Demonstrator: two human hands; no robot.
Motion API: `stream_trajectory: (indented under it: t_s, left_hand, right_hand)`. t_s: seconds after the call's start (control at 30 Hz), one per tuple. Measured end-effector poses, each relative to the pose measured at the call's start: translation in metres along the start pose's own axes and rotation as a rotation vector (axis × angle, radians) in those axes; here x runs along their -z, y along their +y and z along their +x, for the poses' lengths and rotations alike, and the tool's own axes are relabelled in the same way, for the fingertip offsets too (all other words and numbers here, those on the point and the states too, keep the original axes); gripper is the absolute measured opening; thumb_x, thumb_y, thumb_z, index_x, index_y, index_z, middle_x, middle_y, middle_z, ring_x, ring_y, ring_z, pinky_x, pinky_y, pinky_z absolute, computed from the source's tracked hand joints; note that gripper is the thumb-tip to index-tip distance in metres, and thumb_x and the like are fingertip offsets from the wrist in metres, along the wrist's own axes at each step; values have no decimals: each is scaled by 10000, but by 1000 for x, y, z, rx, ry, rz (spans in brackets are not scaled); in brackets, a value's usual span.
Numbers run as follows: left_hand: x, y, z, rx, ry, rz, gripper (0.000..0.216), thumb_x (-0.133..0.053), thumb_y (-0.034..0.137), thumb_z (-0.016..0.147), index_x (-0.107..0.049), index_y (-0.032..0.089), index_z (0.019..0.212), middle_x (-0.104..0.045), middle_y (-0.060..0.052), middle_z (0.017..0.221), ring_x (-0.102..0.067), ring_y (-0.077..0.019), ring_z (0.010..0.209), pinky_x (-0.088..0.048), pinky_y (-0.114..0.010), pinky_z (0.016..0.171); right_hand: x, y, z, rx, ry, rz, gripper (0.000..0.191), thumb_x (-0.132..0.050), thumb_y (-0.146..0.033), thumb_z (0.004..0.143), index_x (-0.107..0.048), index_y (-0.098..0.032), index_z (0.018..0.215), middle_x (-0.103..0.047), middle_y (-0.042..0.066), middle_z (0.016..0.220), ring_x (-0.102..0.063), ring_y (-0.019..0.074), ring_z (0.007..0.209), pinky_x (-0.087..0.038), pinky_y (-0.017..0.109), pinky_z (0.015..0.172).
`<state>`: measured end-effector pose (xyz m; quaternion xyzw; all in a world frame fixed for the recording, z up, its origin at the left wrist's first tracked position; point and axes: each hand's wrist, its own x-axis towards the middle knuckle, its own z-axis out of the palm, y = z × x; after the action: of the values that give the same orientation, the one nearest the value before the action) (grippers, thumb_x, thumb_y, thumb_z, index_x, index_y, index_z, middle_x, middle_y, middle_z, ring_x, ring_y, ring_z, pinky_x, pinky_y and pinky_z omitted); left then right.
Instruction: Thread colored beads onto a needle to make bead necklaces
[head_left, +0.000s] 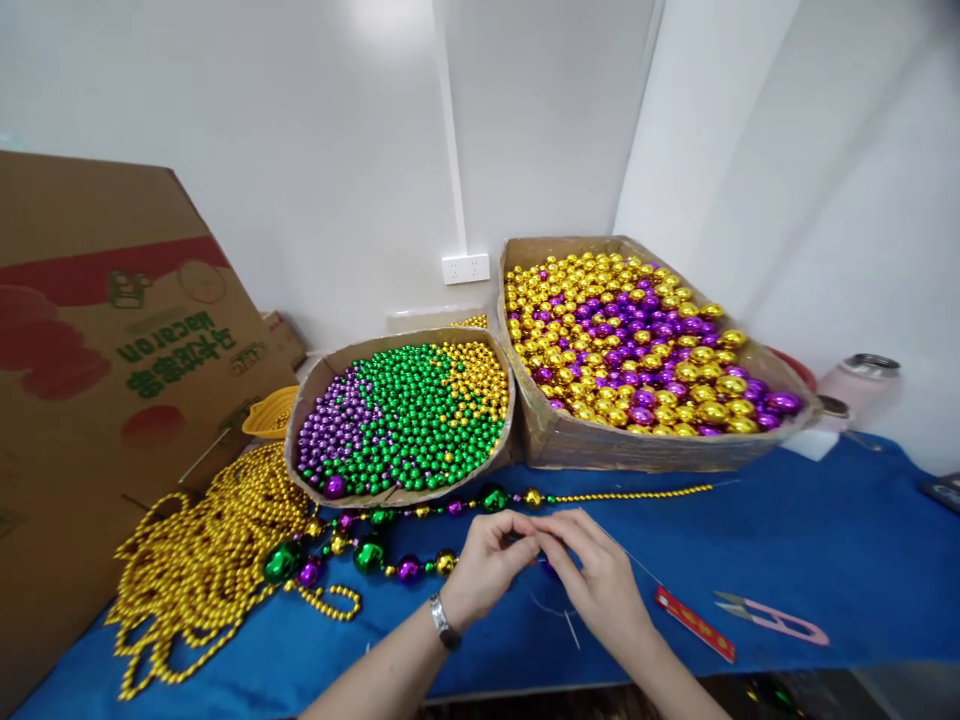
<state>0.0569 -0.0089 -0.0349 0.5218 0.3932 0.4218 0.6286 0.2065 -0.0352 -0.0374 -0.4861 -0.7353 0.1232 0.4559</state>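
My left hand (487,565), with a watch (444,622) on its wrist, and my right hand (594,568) meet over the front of the blue cloth. Both are closed, thumbs and fingertips pinched together; what lies between the left fingertips is too small to make out. A thin pale thread (637,565) runs from the right fingers down toward the right. Large green, purple and gold beads form a strand (409,569) that passes behind my left hand. One purple bead (551,569) shows just under the fingers. Beyond the hands, the strand's far side ends in small gold beads (637,494).
Behind stand a box of small beads (405,420) and a larger box of gold and purple beads (622,340). Gold bead chains (202,560) heap at left beside a big carton (112,380). Thread snips (776,618) and a red packet (694,624) lie at right.
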Motion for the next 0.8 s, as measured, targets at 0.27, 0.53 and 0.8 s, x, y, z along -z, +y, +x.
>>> stream_trajectory:
  t_s: [0.27,0.53,0.8]
  left_hand:
    - [-16,2,22,81,-203,-20,238,-728,326,669,-671,113,758,-624,-30,705,-483,-85,583,-371,-207,564]
    - [-28,3,47,155,-463,-97,283,-728,372,670,-626,114,725,-629,-39,694,-561,-122,666,-409,-233,667]
    - [-41,5,59,245,-427,-113,269,-720,353,677,-582,127,723,-467,48,551,-347,-33,427,-280,-173,429]
  right_hand:
    - [16,17,7,-62,147,-166,191,-392,-276,931,-539,-203,833,-591,42,785,-578,159,729,-452,267,660]
    - [64,71,13,-282,255,-263,245,-346,-362,929,-508,-202,838,-605,60,805,-601,189,756,-445,291,667]
    - [86,133,-18,-440,103,-308,327,-320,-426,935,-561,-209,894,-638,10,703,-626,153,627,-478,247,581]
